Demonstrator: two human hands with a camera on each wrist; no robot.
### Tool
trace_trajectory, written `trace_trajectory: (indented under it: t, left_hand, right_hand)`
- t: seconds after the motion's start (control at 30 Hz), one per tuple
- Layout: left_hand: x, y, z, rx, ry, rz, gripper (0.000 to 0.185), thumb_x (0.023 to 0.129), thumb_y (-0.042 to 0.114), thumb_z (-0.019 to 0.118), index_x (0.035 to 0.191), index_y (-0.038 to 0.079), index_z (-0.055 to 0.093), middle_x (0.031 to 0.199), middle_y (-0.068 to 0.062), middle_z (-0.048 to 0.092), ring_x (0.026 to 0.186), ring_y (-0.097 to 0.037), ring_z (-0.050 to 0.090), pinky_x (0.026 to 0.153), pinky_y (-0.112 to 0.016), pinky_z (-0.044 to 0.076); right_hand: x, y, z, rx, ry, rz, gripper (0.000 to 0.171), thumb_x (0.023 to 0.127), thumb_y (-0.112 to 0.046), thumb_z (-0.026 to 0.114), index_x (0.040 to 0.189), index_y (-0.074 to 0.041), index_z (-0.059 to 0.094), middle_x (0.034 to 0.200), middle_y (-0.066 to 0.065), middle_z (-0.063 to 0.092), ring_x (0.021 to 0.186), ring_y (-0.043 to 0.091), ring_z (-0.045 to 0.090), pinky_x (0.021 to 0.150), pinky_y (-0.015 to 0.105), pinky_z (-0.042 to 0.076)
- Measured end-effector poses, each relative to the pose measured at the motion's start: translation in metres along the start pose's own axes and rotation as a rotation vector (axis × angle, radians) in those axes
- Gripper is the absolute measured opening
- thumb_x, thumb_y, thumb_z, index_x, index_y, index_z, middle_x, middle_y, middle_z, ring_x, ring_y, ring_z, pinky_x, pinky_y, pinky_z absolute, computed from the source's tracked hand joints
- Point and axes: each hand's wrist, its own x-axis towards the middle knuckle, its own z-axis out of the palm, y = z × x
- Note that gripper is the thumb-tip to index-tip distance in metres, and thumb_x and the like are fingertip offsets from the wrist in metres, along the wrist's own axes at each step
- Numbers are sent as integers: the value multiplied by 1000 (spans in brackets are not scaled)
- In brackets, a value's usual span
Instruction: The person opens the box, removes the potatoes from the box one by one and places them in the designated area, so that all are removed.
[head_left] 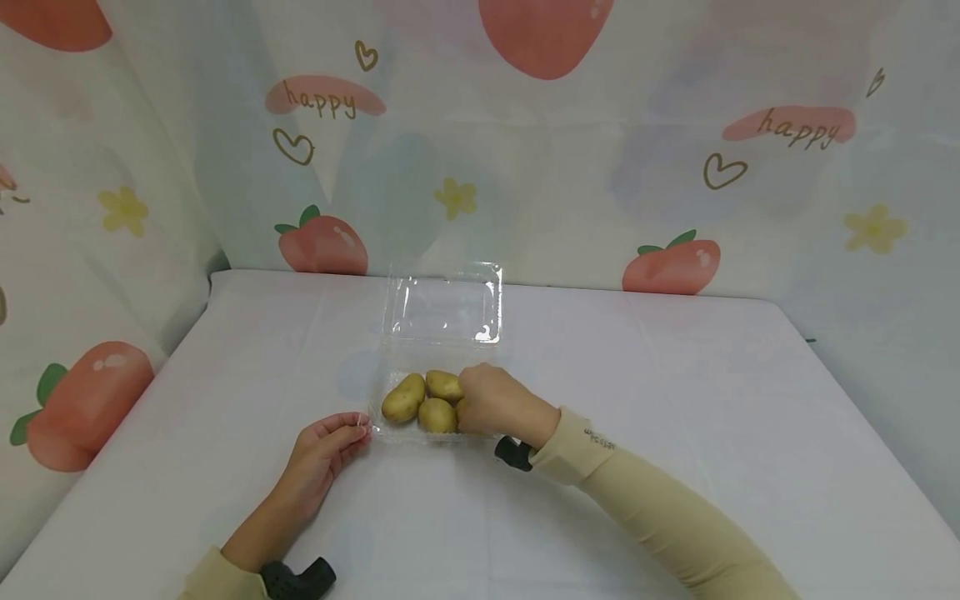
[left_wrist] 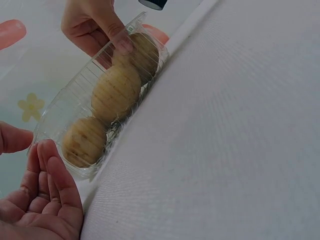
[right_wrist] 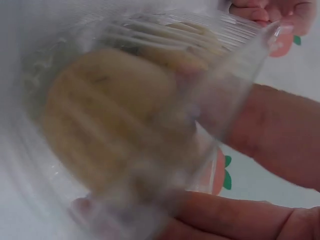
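Observation:
A clear plastic clamshell box (head_left: 381, 427) lies with its lid (head_left: 444, 310) raised at the back. Several yellow potatoes (head_left: 403, 398) sit in its base. At the near left corner, my left hand (head_left: 318, 457) pinches the box's rim between thumb and fingers. My right hand (head_left: 504, 403) reaches into the right side of the base and grips a potato (right_wrist: 107, 120), its thumb and fingers on either side in the right wrist view. From the head, that potato is mostly hidden by the hand. Through the ribbed wall, the left wrist view shows potatoes (left_wrist: 116, 94) in a row.
A white cloth (head_left: 660, 400) covers the table. Behind it and to the left hangs a printed curtain (head_left: 555, 183) with fruit and flower pictures. Black wrist devices (head_left: 298, 578) are worn on both forearms.

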Motion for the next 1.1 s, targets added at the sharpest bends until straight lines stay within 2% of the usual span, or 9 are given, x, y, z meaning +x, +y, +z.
trace_trajectory:
  t: [0.27, 0.43, 0.6, 0.87, 0.97, 1.1]
  left_hand:
    - [1, 0, 1, -4, 9, -13, 11, 88, 0, 52, 97, -5, 57, 88, -4, 62, 81, -11, 61, 80, -24, 50]
    - [0, 1, 0, 5, 9, -9, 12, 88, 0, 53, 99, -6, 57, 88, -4, 62, 82, -12, 61, 80, -24, 49]
    - [0, 1, 0, 12, 9, -7, 14, 88, 0, 53, 100, -7, 56, 88, -4, 63, 82, -12, 61, 79, -24, 49]
    - [0, -1, 1, 13, 26, -14, 19, 86, -3, 53, 103, -10, 53, 90, -6, 62, 82, -11, 61, 78, -24, 50]
    - [-1, -1, 1, 15, 28, -18, 19, 86, -3, 53, 104, -10, 52, 90, -6, 62, 82, -11, 61, 78, -23, 50]
    - [-1, 0, 0, 20, 24, -23, 20, 87, -1, 53, 105, -10, 52, 91, -6, 62, 83, -11, 61, 79, -24, 49]
  right_hand:
    - [2, -5, 7, -145, 40, -57, 22, 71, -1, 69, 61, -8, 51, 59, 2, 49, 51, 15, 43, 45, 24, 38]
    - [4, -5, 10, -152, 50, -53, 20, 71, -4, 69, 62, -8, 52, 61, 3, 50, 54, 16, 43, 48, 26, 39]
    - [6, -4, 11, -146, 53, -21, 17, 70, 0, 66, 63, -8, 52, 62, 3, 49, 53, 16, 43, 47, 25, 38]
    - [2, -4, 10, -58, 62, 25, 17, 71, 6, 58, 63, -7, 50, 59, 3, 46, 48, 14, 41, 40, 22, 34]
    - [-1, -5, 7, 7, 60, 50, 21, 73, 6, 55, 61, -8, 46, 56, 2, 41, 45, 12, 38, 38, 20, 29]
    - [-7, -1, 0, 124, 91, 43, 27, 69, 4, 57, 56, -11, 39, 53, -1, 33, 44, 10, 32, 39, 19, 24]
